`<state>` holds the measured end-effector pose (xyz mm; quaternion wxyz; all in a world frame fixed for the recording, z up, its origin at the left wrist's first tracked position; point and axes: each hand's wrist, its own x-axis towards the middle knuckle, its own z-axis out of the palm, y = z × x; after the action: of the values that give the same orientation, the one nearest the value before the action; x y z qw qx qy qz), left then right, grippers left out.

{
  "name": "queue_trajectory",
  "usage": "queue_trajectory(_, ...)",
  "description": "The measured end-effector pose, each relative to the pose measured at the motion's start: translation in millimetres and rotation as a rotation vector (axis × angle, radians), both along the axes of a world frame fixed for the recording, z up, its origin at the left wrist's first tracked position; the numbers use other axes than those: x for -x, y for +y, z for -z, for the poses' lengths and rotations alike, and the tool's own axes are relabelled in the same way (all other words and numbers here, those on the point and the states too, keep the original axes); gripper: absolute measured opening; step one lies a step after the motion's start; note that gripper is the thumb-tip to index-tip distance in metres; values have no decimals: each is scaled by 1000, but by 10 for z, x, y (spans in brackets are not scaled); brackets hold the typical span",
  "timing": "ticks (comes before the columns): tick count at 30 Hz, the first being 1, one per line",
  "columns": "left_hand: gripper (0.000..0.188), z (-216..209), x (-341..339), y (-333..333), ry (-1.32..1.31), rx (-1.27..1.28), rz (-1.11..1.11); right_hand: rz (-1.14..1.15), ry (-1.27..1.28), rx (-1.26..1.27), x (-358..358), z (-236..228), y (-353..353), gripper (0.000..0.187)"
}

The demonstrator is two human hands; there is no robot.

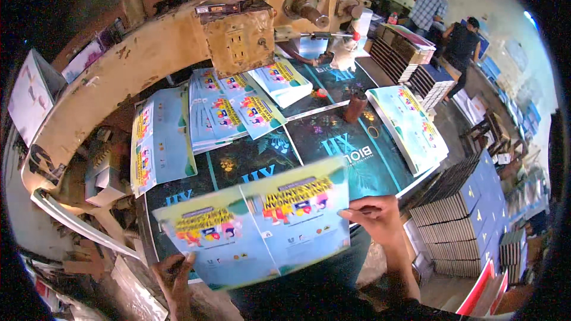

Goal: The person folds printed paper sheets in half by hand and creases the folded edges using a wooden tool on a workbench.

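A printed sheet (238, 261), pale blue with bright yellow and pink pictures, is held up in front of me, slightly tilted. My left hand (173, 276) pinches its lower left edge. At the right edge, my right hand (377, 217) grips it between thumb and fingers. Beyond it is a table covered with dark teal printed sheets (238, 169). On these rest a stack of similar sheets (208, 134) in the middle, one flatter sheet (172, 142) at the left, a smaller pile (291, 92) behind, and a thick stack (407, 125) at the right.
A worn cream machine frame (113, 77) arches over the table, carrying a boxy control housing (241, 38). A brown cylinder (355, 107) stands on the table. Tall stacks of bound books (455, 220) rise at the right. Two people work in the background, one in a checked shirt (427, 9).
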<state>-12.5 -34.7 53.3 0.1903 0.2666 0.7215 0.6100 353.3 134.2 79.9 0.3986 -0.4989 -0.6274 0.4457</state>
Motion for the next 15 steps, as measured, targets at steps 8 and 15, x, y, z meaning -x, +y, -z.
queue_trajectory(8,23,453,253,300,352,379,290,-296,-405,-80,79,235,479,27)
queue_trajectory(15,24,747,258,104,349,299,241,243,-423,-888,-56,-1634,2057,22)
